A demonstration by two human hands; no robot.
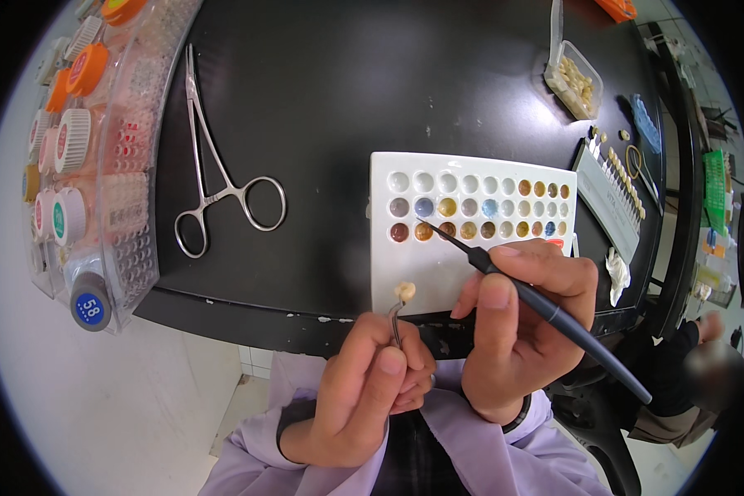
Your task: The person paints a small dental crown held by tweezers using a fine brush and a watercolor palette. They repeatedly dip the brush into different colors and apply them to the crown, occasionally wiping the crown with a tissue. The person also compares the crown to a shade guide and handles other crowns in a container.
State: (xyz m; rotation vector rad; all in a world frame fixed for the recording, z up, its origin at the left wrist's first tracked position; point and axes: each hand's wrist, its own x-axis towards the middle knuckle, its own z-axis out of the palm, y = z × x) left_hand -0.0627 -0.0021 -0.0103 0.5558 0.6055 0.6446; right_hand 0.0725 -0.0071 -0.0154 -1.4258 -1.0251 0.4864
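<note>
Left hand (364, 393) closed tight, fingers pinching a thin curved metal tool (396, 326); small cream tooth-shaped piece (404, 291) at the tool's tip, just beyond the left grip, over the near edge of the white palette (384, 266). Right hand (533, 326) in a pen grip, thumb and fingers narrow around a dark fine-tipped brush (554, 312); handle runs back toward the person, right of the grip, tip points forward-left over the palette's coloured wells, left part of the two nearer rows, contact with a well can't tell. Palette lies beyond both grips, right fingers over its near right part. Scissor-handled metal forceps (213, 197) lie forward-left of the left grip, well apart; clear rack (134, 273) of capped bottles farther left. Right of the right grip: crumpled white tissue (617, 277), then a grey strip (605, 202) with tooth-shaped tabs. Open clear box (564, 97) of cream pieces well beyond the right grip, on the black table (306, 99)
</note>
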